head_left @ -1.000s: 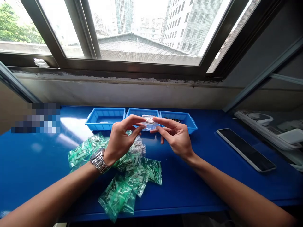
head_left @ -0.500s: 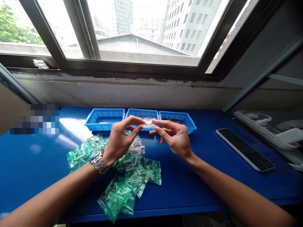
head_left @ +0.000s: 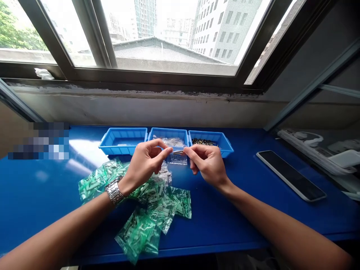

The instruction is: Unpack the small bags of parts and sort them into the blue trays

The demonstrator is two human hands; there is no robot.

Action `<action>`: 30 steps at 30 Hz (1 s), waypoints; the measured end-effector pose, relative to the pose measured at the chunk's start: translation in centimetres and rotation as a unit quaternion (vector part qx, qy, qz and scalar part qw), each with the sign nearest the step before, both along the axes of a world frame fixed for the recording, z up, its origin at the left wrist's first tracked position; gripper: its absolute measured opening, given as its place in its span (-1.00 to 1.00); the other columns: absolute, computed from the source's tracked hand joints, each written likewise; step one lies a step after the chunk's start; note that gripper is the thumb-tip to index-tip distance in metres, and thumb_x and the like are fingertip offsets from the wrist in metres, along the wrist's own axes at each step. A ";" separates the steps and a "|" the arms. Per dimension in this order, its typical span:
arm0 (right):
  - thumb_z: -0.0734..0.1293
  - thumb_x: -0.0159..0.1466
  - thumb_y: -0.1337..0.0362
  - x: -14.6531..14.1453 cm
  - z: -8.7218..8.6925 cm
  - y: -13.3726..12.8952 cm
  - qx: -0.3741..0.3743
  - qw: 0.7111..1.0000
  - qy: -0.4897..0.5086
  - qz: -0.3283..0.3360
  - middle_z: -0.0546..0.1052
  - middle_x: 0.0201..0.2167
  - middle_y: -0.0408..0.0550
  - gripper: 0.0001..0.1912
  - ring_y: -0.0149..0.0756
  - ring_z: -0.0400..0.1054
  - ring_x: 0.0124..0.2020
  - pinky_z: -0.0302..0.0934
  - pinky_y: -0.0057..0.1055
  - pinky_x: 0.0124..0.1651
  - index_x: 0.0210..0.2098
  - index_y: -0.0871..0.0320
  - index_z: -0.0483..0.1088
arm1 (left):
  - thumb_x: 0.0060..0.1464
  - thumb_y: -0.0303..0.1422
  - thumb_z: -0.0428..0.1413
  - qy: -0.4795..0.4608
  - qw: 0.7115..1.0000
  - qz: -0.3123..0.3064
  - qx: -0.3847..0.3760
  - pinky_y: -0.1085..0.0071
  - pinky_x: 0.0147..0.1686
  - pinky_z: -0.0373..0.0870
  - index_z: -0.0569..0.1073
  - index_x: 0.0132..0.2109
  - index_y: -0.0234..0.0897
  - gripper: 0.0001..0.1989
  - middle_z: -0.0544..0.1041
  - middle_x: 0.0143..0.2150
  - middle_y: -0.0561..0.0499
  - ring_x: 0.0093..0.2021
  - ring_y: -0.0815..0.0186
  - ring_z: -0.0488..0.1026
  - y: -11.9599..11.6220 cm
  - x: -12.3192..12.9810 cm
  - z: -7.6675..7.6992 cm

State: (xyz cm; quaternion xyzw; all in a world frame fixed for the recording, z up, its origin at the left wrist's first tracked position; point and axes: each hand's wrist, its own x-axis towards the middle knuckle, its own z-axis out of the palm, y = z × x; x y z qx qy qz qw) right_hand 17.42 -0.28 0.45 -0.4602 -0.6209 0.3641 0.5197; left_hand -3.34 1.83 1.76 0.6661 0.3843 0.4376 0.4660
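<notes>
With thumb and finger closed, our left hand (head_left: 147,159) and right hand (head_left: 207,163) pinch a clear bag (head_left: 177,159) near the middle tray (head_left: 168,130); green packets (head_left: 161,202) lie nearer, leftward.

Daylight floods in here through the far window (head_left: 174,41), bleaching the buildings (head_left: 222,33) outside and glaring white off the tabletop (head_left: 230,217) at left; over right, the wall (head_left: 306,48) sits dim.
</notes>
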 end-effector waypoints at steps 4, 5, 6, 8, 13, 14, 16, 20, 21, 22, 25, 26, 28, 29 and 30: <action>0.45 0.37 0.05 0.0 -0.1 0.1 0.000 1.000 0.010 -0.007 0.43 -0.73 -0.21 -0.67 -0.47 0.24 -0.76 0.16 -0.50 -0.67 -0.33 0.19 0.66 | 0.27 -0.22 0.28 -0.001 1.000 -0.006 -0.003 0.62 -0.74 0.19 0.53 -0.28 -0.31 -0.75 0.41 -0.69 0.13 -0.73 0.49 0.26 0.1 0.0 -0.1; 0.46 0.37 0.05 0.0 -0.1 0.2 -0.001 1.000 0.015 -0.007 0.43 -0.72 -0.21 -0.68 -0.47 0.25 -0.76 0.16 -0.50 -0.68 -0.30 0.19 0.68 | 0.28 -0.22 0.28 0.000 1.000 -0.008 -0.001 0.62 -0.74 0.20 0.54 -0.27 -0.31 -0.76 0.42 -0.69 0.12 -0.73 0.49 0.27 0.1 0.0 -0.1; 0.46 0.37 0.05 0.0 -0.2 0.2 0.000 1.000 0.021 -0.004 0.45 -0.71 -0.20 -0.69 -0.47 0.26 -0.76 0.16 -0.50 -0.68 -0.28 0.18 0.69 | 0.28 -0.23 0.28 0.001 1.000 -0.010 0.000 0.62 -0.74 0.22 0.54 -0.25 -0.30 -0.77 0.43 -0.68 0.12 -0.73 0.49 0.28 0.1 0.0 -0.2; 0.48 0.36 0.06 0.0 -0.4 0.3 0.000 0.999 0.035 0.004 0.52 -0.66 -0.16 -0.71 -0.46 0.32 -0.75 0.17 -0.50 -0.68 -0.25 0.17 0.70 | 0.29 -0.24 0.27 0.001 1.000 -0.012 0.004 0.62 -0.74 0.23 0.55 -0.24 -0.30 -0.79 0.44 -0.68 0.12 -0.73 0.48 0.30 0.1 0.0 -0.2; 0.46 0.37 0.10 0.0 -0.8 0.3 0.015 0.999 0.046 0.022 0.72 -0.27 0.06 -0.73 -0.23 0.62 -0.48 0.27 -0.47 -0.65 -0.08 0.14 0.69 | 0.31 -0.29 0.25 -0.013 0.999 -0.005 0.044 0.59 -0.69 0.37 0.56 -0.22 -0.33 -0.82 0.61 -0.50 -0.02 -0.60 0.40 0.51 0.1 0.1 -0.4; 0.46 0.38 0.12 -0.1 -0.9 0.3 0.023 0.999 0.040 0.020 0.73 -0.18 0.09 -0.72 -0.17 0.66 -0.37 0.30 -0.46 -0.64 -0.01 0.12 0.68 | 0.31 -0.30 0.25 -0.019 0.998 -0.001 0.061 0.58 -0.65 0.44 0.57 -0.19 -0.33 -0.84 0.66 -0.40 -0.06 -0.52 0.37 0.57 0.1 0.0 -0.4; 0.45 0.39 0.17 -0.1 -0.9 0.2 0.042 0.999 0.027 0.012 0.70 -0.03 0.09 -0.70 -0.07 0.68 -0.20 0.36 -0.43 -0.60 0.08 0.07 0.64 | 0.29 -0.33 0.26 -0.027 0.995 0.013 0.099 0.52 -0.51 0.60 0.59 -0.12 -0.32 -0.88 0.69 -0.19 -0.12 -0.31 0.29 0.67 0.2 0.0 -0.5; 0.44 0.39 0.23 -0.1 -0.7 0.0 0.069 0.997 0.016 0.004 0.66 0.09 0.04 -0.69 -0.04 0.67 -0.09 0.41 -0.41 -0.57 0.11 0.02 0.62 | 0.30 -0.38 0.25 -0.023 0.989 0.030 0.140 0.38 -0.20 0.73 0.60 -0.02 -0.27 -0.86 0.67 -0.02 -0.09 -0.03 0.21 0.67 0.3 0.0 -0.7; 0.44 0.39 0.23 -0.1 -0.6 -0.1 0.072 0.997 0.015 0.003 0.66 0.08 0.04 -0.69 -0.06 0.67 -0.10 0.41 -0.40 -0.56 0.11 0.02 0.62 | 0.30 -0.38 0.25 -0.022 0.989 0.032 0.146 0.37 -0.18 0.73 0.60 -0.02 -0.26 -0.86 0.67 -0.03 -0.09 -0.02 0.21 0.67 0.2 0.0 -0.7; 0.44 0.39 0.22 -0.1 -0.5 -0.1 0.071 0.997 0.014 0.004 0.68 0.05 0.05 -0.70 -0.07 0.67 -0.13 0.41 -0.40 -0.56 0.10 0.03 0.62 | 0.30 -0.38 0.25 -0.021 0.988 0.035 0.150 0.37 -0.19 0.72 0.60 -0.04 -0.26 -0.88 0.67 -0.06 -0.08 -0.05 0.22 0.67 0.2 0.0 -0.7; 0.46 0.38 0.16 0.0 -0.4 -0.1 0.058 0.998 0.011 0.014 0.72 -0.23 0.03 -0.76 -0.19 0.64 -0.37 0.40 -0.38 -0.54 -0.02 0.10 0.67 | 0.29 -0.34 0.26 -0.020 0.991 0.026 0.129 0.48 -0.45 0.61 0.57 -0.15 -0.27 -0.92 0.65 -0.33 -0.02 -0.36 0.33 0.63 0.0 -0.1 -0.6; 0.46 0.38 0.14 0.0 -0.3 -0.1 0.051 0.998 0.008 0.020 0.70 -0.35 0.00 -0.78 -0.24 0.60 -0.45 0.40 -0.38 -0.52 -0.11 0.13 0.68 | 0.30 -0.31 0.26 -0.018 0.994 0.017 0.110 0.52 -0.57 0.51 0.55 -0.18 -0.27 -0.88 0.59 -0.45 0.03 -0.50 0.38 0.55 -0.1 -0.1 -0.6; 0.46 0.38 0.11 0.0 -0.3 0.0 0.035 0.999 0.004 0.035 0.63 -0.51 -0.07 -0.75 -0.31 0.52 -0.54 0.40 -0.40 -0.49 -0.27 0.16 0.65 | 0.31 -0.25 0.25 -0.009 0.997 0.001 0.074 0.57 -0.72 0.26 0.50 -0.23 -0.27 -0.81 0.43 -0.61 0.13 -0.67 0.47 0.32 -0.1 -0.1 -0.5; 0.46 0.37 0.09 0.0 -0.4 0.1 0.022 0.999 0.006 0.041 0.61 -0.54 -0.08 -0.72 -0.33 0.50 -0.56 0.39 -0.41 -0.48 -0.33 0.17 0.63 | 0.31 -0.23 0.24 -0.005 0.998 0.001 0.065 0.58 -0.74 0.17 0.49 -0.25 -0.27 -0.78 0.37 -0.64 0.16 -0.69 0.50 0.24 -0.1 -0.1 -0.5; 0.46 0.36 0.07 0.1 -0.4 0.2 0.003 0.999 0.014 0.045 0.59 -0.56 -0.09 -0.69 -0.34 0.48 -0.57 0.39 -0.41 -0.48 -0.37 0.18 0.61 | 0.32 -0.21 0.23 -0.004 0.998 0.007 0.063 0.58 -0.75 0.13 0.48 -0.26 -0.27 -0.75 0.34 -0.64 0.16 -0.69 0.51 0.21 0.0 -0.1 -0.4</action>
